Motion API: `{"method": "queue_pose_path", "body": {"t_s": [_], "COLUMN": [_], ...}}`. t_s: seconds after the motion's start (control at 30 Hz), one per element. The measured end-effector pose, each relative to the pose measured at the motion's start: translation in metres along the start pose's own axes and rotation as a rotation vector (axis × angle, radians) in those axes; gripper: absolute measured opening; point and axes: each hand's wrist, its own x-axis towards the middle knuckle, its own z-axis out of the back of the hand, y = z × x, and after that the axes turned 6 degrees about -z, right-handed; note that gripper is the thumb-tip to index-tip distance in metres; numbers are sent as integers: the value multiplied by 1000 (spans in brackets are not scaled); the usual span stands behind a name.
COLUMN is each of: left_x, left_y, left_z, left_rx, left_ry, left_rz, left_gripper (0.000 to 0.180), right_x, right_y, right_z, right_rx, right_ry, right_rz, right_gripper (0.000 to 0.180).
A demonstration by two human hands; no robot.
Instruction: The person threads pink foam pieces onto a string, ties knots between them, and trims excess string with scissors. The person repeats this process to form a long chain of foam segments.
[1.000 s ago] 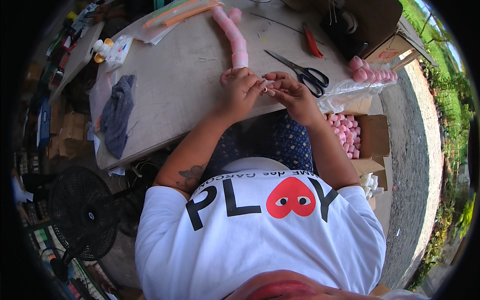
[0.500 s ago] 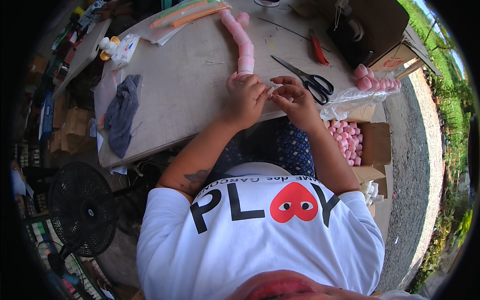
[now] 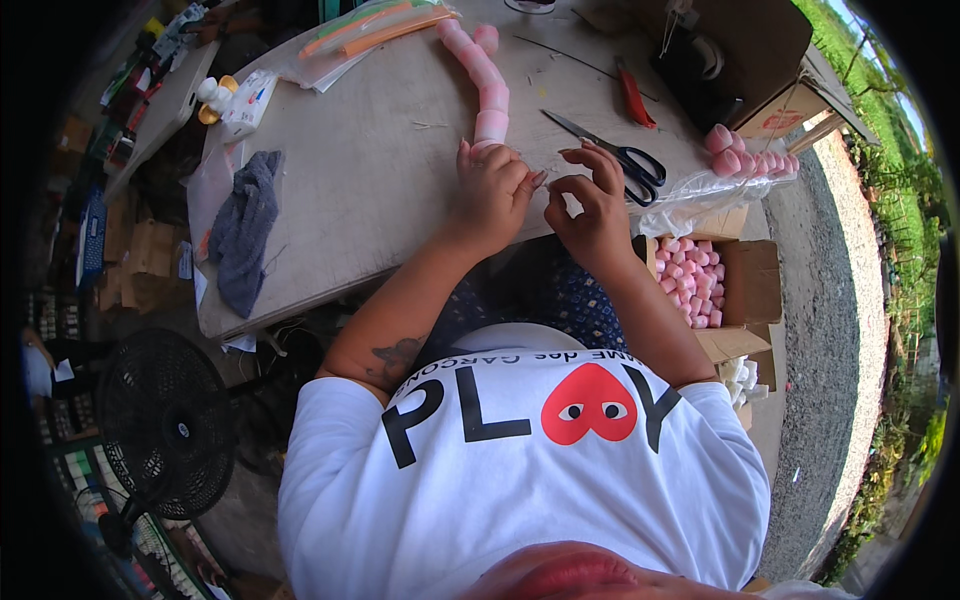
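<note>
We count one pink foam string on the grey table, a chain of short pink rolls running from the far edge down to our left hand. One pair of black-handled scissors lies just beyond our right hand, and one red-handled cutter sits farther back. One grey cloth droops over the left edge of the table. One open cardboard box below the table edge on the right holds many loose pink pieces, too many to count, and one clear plastic bag beside the scissors holds several more.

Both forearms rise from the lower edge and meet near the table's front edge. Our left hand is curled, its fingers closed around the near end of the string. Our right hand is close beside it, thumb and forefinger pinched together; we cannot tell what, if anything, they grip.
</note>
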Motion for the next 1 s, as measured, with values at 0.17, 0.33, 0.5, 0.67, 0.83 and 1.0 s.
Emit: {"method": "queue_pose_path", "body": {"t_s": [0.17, 0.33, 0.5, 0.67, 0.83, 1.0], "left_x": [-1, -1, 0, -1, 0, 3], "left_y": [1, 3, 2, -1, -3, -5], "left_z": [-2, -2, -2, 0, -1, 2], "left_rx": [-19, -19, -26, -7, 9, 1], "left_ry": [-30, -35, 0, -1, 26, 28], "left_rz": [11, 2, 6, -16, 0, 1], "left_gripper": [19, 19, 19, 15, 15, 15], "right_x": [-3, 3, 10, 14, 14, 10], "right_y": [-2, 4, 1, -7, -12, -11], "right_z": [7, 28, 14, 16, 22, 24], "right_rx": [12, 164, -90, 23, 0, -49], "right_ry": [32, 300, 309, 345, 376, 349], "right_rz": [-34, -280, -36, -2, 13, -22], "right_gripper": [21, 33, 25, 11, 10, 6]}}
